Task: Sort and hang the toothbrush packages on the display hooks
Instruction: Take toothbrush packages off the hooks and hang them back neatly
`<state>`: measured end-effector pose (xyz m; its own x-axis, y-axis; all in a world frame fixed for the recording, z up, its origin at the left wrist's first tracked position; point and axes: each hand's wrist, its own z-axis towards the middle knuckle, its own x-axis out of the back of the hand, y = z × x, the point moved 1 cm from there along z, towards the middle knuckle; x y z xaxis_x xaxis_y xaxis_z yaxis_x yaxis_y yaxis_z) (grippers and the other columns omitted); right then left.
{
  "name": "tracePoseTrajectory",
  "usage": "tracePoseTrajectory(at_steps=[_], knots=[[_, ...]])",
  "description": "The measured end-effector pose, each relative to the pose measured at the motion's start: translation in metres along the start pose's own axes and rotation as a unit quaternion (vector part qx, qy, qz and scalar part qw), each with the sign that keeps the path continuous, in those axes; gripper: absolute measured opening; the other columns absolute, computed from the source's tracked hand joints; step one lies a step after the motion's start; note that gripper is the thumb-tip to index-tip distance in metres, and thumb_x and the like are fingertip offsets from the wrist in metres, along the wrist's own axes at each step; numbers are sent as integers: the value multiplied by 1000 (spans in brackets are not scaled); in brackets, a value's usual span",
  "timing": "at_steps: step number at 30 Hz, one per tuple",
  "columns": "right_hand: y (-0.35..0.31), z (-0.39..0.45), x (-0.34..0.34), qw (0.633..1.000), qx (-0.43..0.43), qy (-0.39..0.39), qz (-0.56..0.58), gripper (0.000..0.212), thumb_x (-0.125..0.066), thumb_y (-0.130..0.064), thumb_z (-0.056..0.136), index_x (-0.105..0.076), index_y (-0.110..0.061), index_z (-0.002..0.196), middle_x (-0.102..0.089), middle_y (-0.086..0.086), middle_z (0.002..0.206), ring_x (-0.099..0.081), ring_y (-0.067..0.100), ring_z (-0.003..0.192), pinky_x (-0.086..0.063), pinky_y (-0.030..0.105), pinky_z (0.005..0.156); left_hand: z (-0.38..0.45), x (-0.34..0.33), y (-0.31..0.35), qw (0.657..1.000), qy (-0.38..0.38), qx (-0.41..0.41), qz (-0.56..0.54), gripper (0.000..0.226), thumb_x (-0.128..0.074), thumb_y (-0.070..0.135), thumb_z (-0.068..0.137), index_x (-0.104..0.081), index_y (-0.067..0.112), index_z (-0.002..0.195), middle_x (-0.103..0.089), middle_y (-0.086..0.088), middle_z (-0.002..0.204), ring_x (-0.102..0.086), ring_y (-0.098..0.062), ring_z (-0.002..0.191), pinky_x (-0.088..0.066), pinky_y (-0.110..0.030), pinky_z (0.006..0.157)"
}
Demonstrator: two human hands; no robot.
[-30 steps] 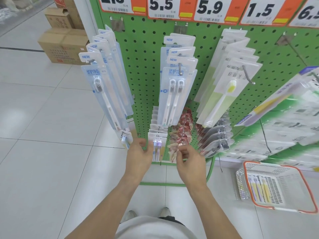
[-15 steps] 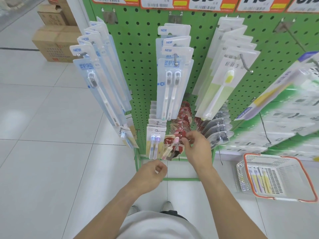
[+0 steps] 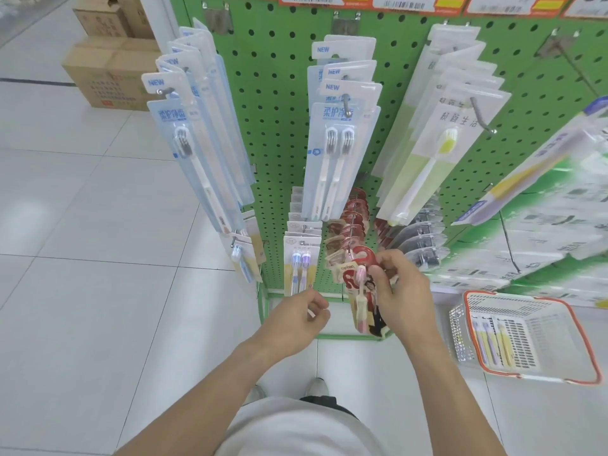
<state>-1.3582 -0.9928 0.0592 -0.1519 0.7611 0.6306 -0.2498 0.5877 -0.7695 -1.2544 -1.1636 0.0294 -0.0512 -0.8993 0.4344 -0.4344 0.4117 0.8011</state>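
While my right hand [image 3: 399,291] grips the red toothbrush pack [image 3: 360,284] by the pegboard [image 3: 279,133], my left hand [image 3: 296,319] hangs loosely curled, holding nothing.

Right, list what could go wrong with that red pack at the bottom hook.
The right hand pinches the red toothbrush package alone, while the left hand holds nothing; it might slip. Neighbouring red packs crowd that hook and could snag or get pulled off. The basket sits close by the feet.
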Motion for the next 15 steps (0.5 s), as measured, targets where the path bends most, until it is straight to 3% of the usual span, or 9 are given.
tracePoseTrajectory(at_steps=[3, 6, 8, 12, 15], knots=[[-14, -16, 12, 999, -11, -12, 46, 25, -64, -10, 96, -61, -35, 93, -69, -15, 84, -61, 3, 80, -44, 17, 71, -2, -1, 0, 999, -39, 19, -32, 23, -63, 35, 97, -59, 25, 117, -62, 9, 98, -59, -6, 75, -49, -17, 67], [-25, -32, 16, 984, -30, -34, 173, 29, -63, -5, 97, -64, -33, 91, -72, -10, 84, -66, 11, 77, -53, 21, 74, -8, 0, -7, 995, -75, 7, -57, 50, -72, 47, 88, -50, 31, 131, -61, 12, 116, -61, -4, 106, -52, -28, 95], [-29, -37, 11, 965, -41, -31, 258, 24, -63, -1, 96, -66, -24, 95, -73, -1, 85, -68, 16, 77, -56, 27, 72, -15, 5, -10, 990, -101, -14, -99, 55, -77, 46, 83, -52, 32, 130, -65, 13, 121, -60, -5, 117, -49, -34, 102], [-41, -39, -7, 924, -84, -23, 372, 9, -64, 3, 93, -65, -2, 101, -74, 13, 85, -66, 12, 68, -52, 19, 62, -31, 23, -15, 971, -89, -34, -220, 21, -76, 22, 90, -70, 9, 105, -76, -13, 100, -70, -19, 90, -55, -35, 83], [-45, -41, -16, 926, -93, -55, 361, 10, -71, -8, 91, -69, -9, 100, -75, 6, 86, -66, 16, 72, -54, 27, 65, -45, 33, -21, 965, -83, -42, -246, 12, -74, 17, 90, -72, 7, 95, -74, -23, 93, -70, -22, 82, -54, -29, 78]])
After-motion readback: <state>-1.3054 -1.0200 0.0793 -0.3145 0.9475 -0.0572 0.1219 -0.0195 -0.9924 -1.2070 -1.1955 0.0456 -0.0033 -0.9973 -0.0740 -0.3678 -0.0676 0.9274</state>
